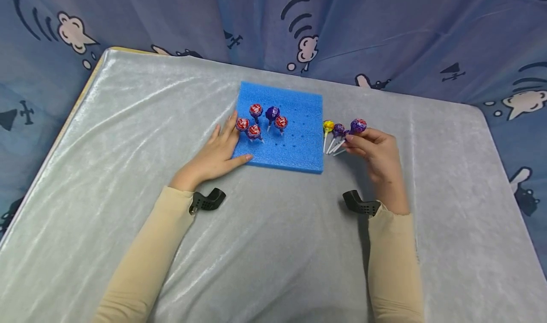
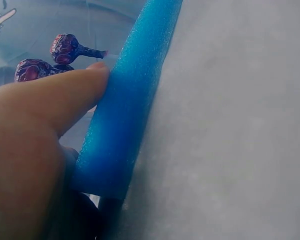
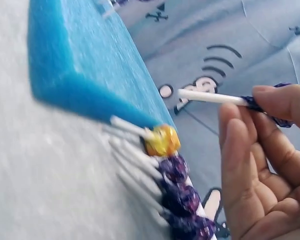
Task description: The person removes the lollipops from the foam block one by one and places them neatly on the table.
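Note:
A blue foam block with small holes lies on the table; several lollipops with red and purple wrappers, such as a red-topped lollipop and a purple lollipop, stand in its left half. My left hand rests along the block's left side, fingers spread and thumb touching the front edge. To the right of the block, my right hand pinches a lollipop near its head. Its white stick is bare and raised off the table. Beneath lie a yellow lollipop and several purple lollipops in a row.
A pale grey velvety cloth covers the table. Behind the table hangs a blue printed curtain. Black wrist mounts project inward from both sleeves above the cloth.

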Demonstrator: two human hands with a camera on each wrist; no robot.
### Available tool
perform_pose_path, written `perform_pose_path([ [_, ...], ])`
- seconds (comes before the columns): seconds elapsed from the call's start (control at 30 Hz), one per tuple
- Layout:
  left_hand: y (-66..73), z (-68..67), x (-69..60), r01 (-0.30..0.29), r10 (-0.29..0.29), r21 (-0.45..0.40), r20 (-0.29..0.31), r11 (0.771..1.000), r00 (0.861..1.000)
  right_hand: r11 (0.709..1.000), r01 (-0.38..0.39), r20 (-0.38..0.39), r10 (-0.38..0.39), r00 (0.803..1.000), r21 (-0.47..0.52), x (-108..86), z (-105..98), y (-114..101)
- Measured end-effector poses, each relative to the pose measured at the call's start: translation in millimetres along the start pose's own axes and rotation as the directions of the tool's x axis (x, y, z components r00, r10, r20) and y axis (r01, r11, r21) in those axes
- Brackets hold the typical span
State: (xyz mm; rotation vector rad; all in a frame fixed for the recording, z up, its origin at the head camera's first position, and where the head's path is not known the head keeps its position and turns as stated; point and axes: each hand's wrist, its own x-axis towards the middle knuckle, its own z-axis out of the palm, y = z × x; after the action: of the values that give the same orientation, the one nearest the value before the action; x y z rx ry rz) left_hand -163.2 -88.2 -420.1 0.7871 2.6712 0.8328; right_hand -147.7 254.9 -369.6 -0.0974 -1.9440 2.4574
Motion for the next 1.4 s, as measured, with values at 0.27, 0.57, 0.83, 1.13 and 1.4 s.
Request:
perform_pose_path([
  [0.27,-0.8,0.9,0.6,-0.002,0.002,0.010,-0.001,1.000,1.000,0.992,-0.085,-0.029,0.082,0.996,-0.092,-0.5,-19.2,-5.8],
  [0.57,0.6,-0.3,0.1,-0.003,0.003,0.006,-0.002,1.000,1.000,0.929,-0.359,-0.068,0.353,0.933,-0.093,-3.2,-48.4,-18.1],
  [0.83,1.4,-0.9,-0.8,-0.003,0.003,0.003,0.000,1.000,1.000,0.858,-0.497,-0.096,0.488,0.868,-0.131,-2.1,-62.8,-16.7],
  [1.13,2.3,-1.4,-1.0,-0.008,0.008,0.005,0.001,1.000,1.000,0.810,-0.558,-0.082,0.553,0.829,-0.180,1.7,-58.5,-10.8],
  [1.4,2.6,-1.9,-1.6,-0.012,0.012,0.012,-0.001,1.000,1.000,0.754,-0.592,-0.156,0.573,0.805,-0.285,3.9,-51.4,-9.8],
])
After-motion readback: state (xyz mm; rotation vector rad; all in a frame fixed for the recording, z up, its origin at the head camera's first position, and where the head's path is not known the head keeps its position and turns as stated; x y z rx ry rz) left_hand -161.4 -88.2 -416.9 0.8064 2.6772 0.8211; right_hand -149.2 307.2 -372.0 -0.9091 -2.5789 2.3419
